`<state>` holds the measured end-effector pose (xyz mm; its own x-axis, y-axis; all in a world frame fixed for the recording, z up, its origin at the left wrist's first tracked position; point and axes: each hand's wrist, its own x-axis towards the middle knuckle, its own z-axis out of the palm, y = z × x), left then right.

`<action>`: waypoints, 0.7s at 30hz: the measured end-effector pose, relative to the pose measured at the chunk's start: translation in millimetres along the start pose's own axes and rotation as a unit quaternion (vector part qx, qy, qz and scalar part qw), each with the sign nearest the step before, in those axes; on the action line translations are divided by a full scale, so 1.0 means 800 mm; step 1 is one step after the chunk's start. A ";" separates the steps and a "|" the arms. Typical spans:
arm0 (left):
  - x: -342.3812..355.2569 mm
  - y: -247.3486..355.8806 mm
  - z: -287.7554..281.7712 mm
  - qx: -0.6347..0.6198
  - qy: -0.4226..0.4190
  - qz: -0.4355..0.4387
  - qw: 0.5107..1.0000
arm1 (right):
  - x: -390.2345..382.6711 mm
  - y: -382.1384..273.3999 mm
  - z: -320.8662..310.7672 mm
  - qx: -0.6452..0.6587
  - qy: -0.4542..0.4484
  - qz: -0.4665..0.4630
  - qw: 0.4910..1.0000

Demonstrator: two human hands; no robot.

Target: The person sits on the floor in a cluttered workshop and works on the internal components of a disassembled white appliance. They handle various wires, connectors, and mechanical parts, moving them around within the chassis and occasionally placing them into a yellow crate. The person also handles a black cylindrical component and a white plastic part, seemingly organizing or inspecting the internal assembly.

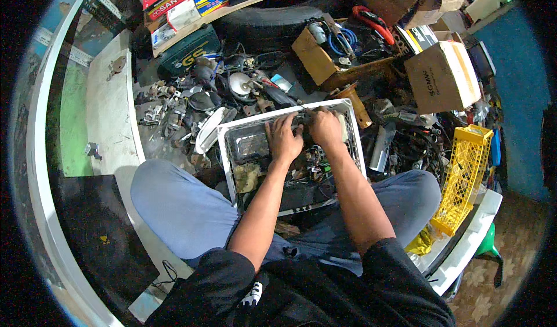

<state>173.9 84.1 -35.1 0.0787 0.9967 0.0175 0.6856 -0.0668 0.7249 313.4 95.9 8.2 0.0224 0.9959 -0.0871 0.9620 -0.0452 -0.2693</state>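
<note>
A white crate (225,167) sits between my legs, holding a clear plastic container (250,141), a yellowish lump (247,177) and tangled wires and small parts (317,164). My left hand (284,140) is at the crate's back half, fingers bent over a dark piece that they mostly hide. Just right of it, my right hand (325,128) is closed around something small near the back rim, with a thin dark bit showing at its fingertips; I cannot make out what either hand holds.
Piled metal parts (165,104) lie beyond the crate. Behind are a shelf of boxes (183,8), a tire (264,21) and an open carton (310,57). Another carton (438,77) and a yellow crate (458,182) are at right; a pale panel (110,124) borders the left.
</note>
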 end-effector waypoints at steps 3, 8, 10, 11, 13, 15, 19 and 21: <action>0.000 0.003 -0.003 -0.008 0.003 0.001 1.000 | -0.004 0.008 0.010 -0.011 0.013 -0.001 1.000; -0.001 -0.007 -0.008 -0.051 0.007 0.003 0.999 | 0.002 0.004 0.009 -0.021 -0.050 0.002 0.999; -0.002 -0.012 -0.011 -0.082 0.020 0.018 0.996 | -0.002 0.004 0.012 -0.011 -0.004 -0.011 1.000; -0.004 -0.015 -0.013 -0.097 0.027 0.026 0.995 | -0.005 0.004 0.013 -0.005 0.019 -0.018 1.000; -0.006 -0.019 -0.017 -0.099 0.030 0.019 0.994 | -0.004 0.003 0.012 0.023 0.001 -0.003 1.000; -0.013 -0.029 -0.027 -0.097 0.026 0.017 0.995 | -0.001 -0.009 0.011 0.034 -0.043 0.032 0.998; -0.019 -0.026 -0.049 -0.141 0.024 0.013 0.990 | 0.009 -0.001 0.037 -0.022 0.034 0.066 0.997; -0.029 -0.043 -0.066 -0.149 0.075 0.014 0.986 | 0.002 -0.033 0.029 -0.018 0.035 0.075 0.996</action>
<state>110.0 65.7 -23.9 -0.0289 0.9917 0.1252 0.4396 -0.0998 0.8926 281.5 97.0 -6.9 0.1848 0.9811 -0.0568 0.9553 -0.1929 -0.2240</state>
